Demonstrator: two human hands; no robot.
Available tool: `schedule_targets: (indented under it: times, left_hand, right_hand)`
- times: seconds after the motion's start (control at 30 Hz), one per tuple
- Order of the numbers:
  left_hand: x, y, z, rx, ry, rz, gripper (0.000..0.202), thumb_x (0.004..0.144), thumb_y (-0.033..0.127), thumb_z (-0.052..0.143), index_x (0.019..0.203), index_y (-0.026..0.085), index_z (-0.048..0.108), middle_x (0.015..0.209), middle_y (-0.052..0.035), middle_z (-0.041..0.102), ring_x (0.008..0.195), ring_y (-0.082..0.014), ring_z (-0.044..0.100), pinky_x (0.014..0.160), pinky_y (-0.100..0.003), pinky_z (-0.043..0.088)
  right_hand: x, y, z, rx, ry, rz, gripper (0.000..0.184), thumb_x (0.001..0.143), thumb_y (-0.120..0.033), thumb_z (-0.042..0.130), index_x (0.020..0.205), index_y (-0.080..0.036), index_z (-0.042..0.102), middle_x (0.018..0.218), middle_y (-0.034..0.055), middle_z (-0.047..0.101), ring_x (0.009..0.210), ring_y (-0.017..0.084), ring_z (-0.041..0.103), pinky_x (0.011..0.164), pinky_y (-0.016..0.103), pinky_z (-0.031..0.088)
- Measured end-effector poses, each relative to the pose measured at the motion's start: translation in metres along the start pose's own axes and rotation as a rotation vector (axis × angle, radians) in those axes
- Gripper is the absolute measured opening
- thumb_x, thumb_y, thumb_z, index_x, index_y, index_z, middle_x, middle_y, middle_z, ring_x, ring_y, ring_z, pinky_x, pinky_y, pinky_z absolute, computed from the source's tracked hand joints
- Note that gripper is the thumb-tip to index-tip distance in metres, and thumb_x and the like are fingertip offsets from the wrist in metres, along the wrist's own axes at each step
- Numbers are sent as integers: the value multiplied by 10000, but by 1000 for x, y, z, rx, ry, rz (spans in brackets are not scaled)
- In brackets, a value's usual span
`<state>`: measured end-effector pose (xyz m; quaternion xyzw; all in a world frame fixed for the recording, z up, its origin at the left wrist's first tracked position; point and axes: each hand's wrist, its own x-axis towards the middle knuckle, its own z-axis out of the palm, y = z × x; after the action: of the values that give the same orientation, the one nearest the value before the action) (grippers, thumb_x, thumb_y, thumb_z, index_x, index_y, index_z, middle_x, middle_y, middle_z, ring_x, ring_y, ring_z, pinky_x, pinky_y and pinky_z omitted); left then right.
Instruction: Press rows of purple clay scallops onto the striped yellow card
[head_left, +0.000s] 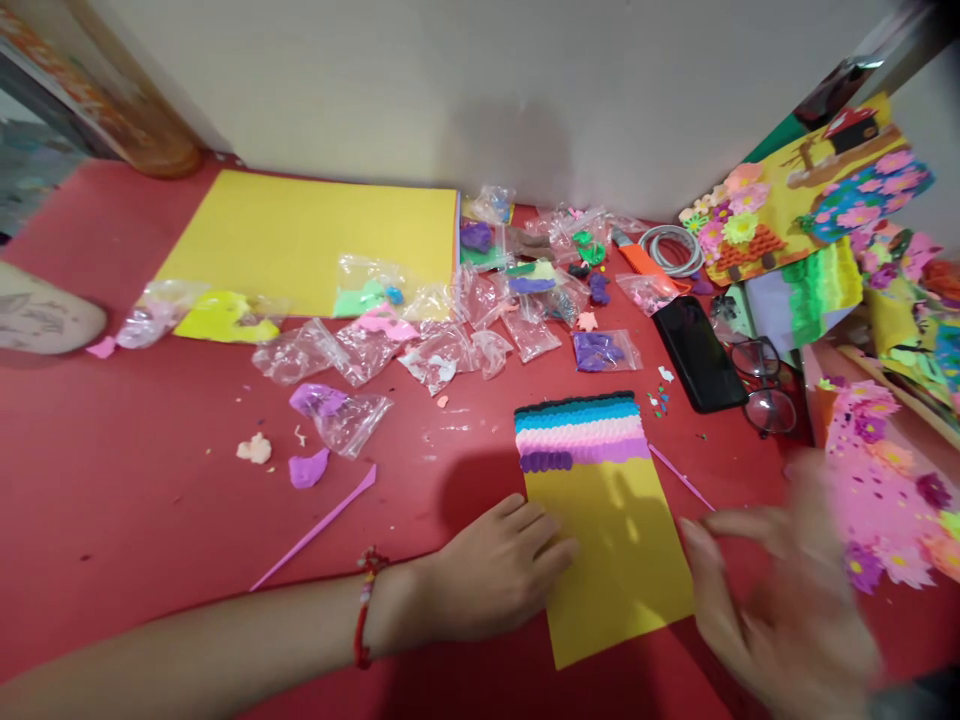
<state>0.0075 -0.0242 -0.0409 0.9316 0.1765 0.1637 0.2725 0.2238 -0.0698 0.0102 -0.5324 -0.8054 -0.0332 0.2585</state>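
A yellow card [615,560] lies on the red table in front of me. Across its top run bands of small clay scales in black, blue, white, pink and violet, with a short dark purple row [546,461] at the left. My left hand [499,570] rests on the card's left edge, palm down, fingers loosely bent and slightly apart, thumb hidden. By the right edge hovers my right hand [780,590], smeared by motion. Its thumb and forefinger stretch toward the card with a gap between them; I see nothing held. A pink modelling tool [681,477] lies beside the card.
Several clay bags [525,300] spread along the back, near a large yellow sheet [300,240]. Another pink tool [319,525] lies left. A phone [697,352], glasses [765,385], an orange cutter [645,262] and decorated clay pictures [817,200] sit to the right.
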Motion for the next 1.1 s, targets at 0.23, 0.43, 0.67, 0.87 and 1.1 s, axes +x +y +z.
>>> schedule_targets:
  times: [0.23, 0.43, 0.67, 0.87, 1.1]
  left_hand:
    - [4, 1, -16, -1174, 231, -528, 313, 885, 148, 396, 1184, 189, 476, 1119, -90, 585, 1004, -165, 555, 877, -323, 452]
    - [7, 0, -15, -1605, 209, -650, 301, 756, 182, 645, 1052, 211, 595, 1084, -39, 618, 1039, -160, 565, 898, -285, 443]
    - [5, -2, -14, -1560, -59, -706, 383, 707, 491, 670, 736, 119, 584, 577, 19, 577, 430, -61, 524, 432, -174, 410]
    - [4, -4, -16, -1524, -212, -734, 442, 666, 556, 666, 710, 126, 574, 493, 41, 542, 334, -37, 431, 340, -152, 337]
    - [5, -7, -18, -1356, 27, -696, 344, 745, 456, 629, 693, 121, 571, 562, 27, 533, 427, -39, 448, 441, -170, 350]
  right_hand:
    - [16, -23, 43, 293, -8, -4, 178, 831, -112, 559, 982, -168, 635, 740, 20, 665, 651, 112, 591, 571, 240, 483]
    - [11, -31, 48, 436, -51, 55, 141, 833, -140, 561, 926, -164, 664, 723, 29, 597, 640, 112, 569, 548, 240, 491]
    - [10, -34, 38, 425, -58, 16, 169, 855, -170, 536, 995, -161, 631, 762, 43, 593, 668, 115, 550, 569, 246, 477]
    - [14, -36, 30, 309, -22, -59, 151, 862, -179, 533, 760, -187, 644, 591, -15, 563, 514, 85, 470, 503, 251, 397]
    - [1, -9, 4, 202, 194, 364, 194, 801, -91, 578, 889, -245, 657, 792, -13, 674, 680, 101, 629, 575, 199, 504]
